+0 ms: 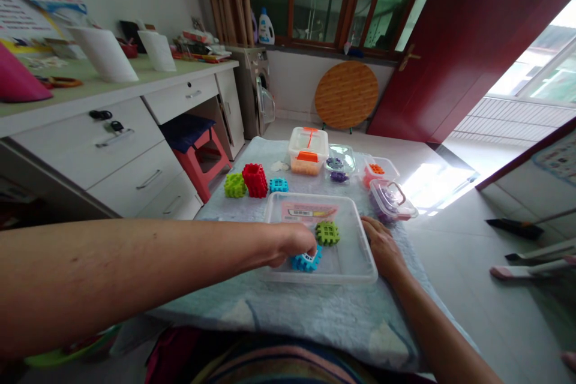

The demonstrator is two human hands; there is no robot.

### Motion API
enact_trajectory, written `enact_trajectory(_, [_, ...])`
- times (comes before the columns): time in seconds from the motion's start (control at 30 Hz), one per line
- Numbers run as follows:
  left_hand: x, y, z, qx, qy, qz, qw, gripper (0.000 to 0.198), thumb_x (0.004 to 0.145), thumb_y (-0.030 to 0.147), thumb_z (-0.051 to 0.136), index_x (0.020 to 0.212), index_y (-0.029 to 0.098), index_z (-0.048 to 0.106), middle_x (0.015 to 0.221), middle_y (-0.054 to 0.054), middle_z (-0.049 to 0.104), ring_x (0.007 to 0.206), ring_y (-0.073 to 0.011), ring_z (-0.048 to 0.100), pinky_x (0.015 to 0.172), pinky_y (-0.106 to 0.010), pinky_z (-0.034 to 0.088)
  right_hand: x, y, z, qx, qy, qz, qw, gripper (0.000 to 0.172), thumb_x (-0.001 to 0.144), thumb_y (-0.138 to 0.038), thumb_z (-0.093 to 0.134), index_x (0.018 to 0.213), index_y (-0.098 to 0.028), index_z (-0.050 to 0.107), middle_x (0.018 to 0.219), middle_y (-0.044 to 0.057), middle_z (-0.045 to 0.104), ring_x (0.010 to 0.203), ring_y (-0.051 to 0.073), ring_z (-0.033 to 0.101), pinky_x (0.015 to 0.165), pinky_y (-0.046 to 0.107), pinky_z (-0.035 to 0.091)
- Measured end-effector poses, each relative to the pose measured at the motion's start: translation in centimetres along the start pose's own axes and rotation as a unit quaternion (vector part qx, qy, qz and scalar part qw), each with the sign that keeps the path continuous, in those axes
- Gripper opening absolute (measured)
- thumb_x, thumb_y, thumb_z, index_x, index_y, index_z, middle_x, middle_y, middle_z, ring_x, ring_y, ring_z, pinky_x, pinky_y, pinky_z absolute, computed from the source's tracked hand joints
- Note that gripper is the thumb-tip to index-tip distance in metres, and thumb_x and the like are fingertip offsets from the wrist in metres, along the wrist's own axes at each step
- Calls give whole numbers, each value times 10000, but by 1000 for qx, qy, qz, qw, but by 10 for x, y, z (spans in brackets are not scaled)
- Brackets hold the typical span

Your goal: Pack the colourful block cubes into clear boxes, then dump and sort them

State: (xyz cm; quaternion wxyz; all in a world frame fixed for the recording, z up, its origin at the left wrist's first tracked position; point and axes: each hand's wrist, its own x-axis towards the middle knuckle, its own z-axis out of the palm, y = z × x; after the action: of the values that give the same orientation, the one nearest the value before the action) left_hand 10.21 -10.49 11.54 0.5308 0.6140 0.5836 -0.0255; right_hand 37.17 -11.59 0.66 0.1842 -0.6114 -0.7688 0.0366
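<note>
Inside a clear plastic box (346,264) on the table, my left hand (291,243) bends its fingers down onto a blue building block (307,260) with a pale top. The fingers look closed at the block's left edge; the fingertips are partly hidden. Just beyond it in the same box lies an olive-green building block (327,233). My right hand (381,243) rests against the box's right side, fingers stretched out and holding nothing. Behind the box's far left corner stand a lime-green block (234,185), a tall red block stack (255,180) and another blue block (279,185).
At the table's far side stands a lidded box with orange latches (308,151). Right of it are a clear container with purple pieces (340,160), a tub with orange pieces (379,170) and a lidded purple container (392,200). A pink stool (204,159) stands left.
</note>
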Motion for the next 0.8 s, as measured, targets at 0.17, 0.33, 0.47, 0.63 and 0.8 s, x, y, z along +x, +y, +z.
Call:
enact_trajectory(0.17, [-1, 7, 6, -110, -21, -124, 986, 267, 600, 135, 607, 858, 194, 577, 1094, -67, 657, 1090, -255, 570, 888, -392, 442, 0, 0, 0, 6, 13, -5, 1000, 423, 890, -222, 439, 1278, -194, 606, 1328, 121, 596, 1222, 264, 550, 1072, 453, 420])
enact_trajectory(0.33, [4, 8, 15, -244, -101, -127, 956, 184, 625, 45, 530, 746, 180, 556, 740, -14, 646, 796, -157, 625, 801, -298, 489, 0, 0, 1, 6, 18, -1, 1000, 415, 884, -221, 445, 1262, -185, 614, 1314, 128, 602, 1216, 265, 552, 1066, 459, 425])
enact_trajectory(0.47, [7, 12, 23, -353, -141, -109, 918, 283, 599, -15, 474, 796, 164, 568, 736, -37, 658, 749, -156, 647, 771, -271, 519, 0, 0, 1, 1, 19, -7, 1000, 418, 885, -222, 439, 1267, -186, 605, 1315, 122, 601, 1226, 258, 546, 1069, 442, 424])
enact_trajectory(0.63, [9, 18, 25, -394, -151, -42, 906, 423, 566, -43, 477, 919, 151, 609, 834, -32, 691, 846, -154, 667, 854, -261, 502, 0, 1, 1, -9, 17, -7, 1000, 414, 898, -252, 435, 1272, -199, 604, 1311, 108, 611, 1221, 255, 554, 1068, 431, 428])
enact_trajectory(0.8, [5, 17, 20, -294, -140, -85, 942, 424, 584, -29, 514, 937, 175, 629, 801, -16, 692, 875, -166, 665, 885, -292, 490, 0, 2, 2, -9, 14, -8, 1000, 416, 897, -250, 437, 1273, -202, 609, 1316, 108, 610, 1226, 258, 551, 1068, 425, 431])
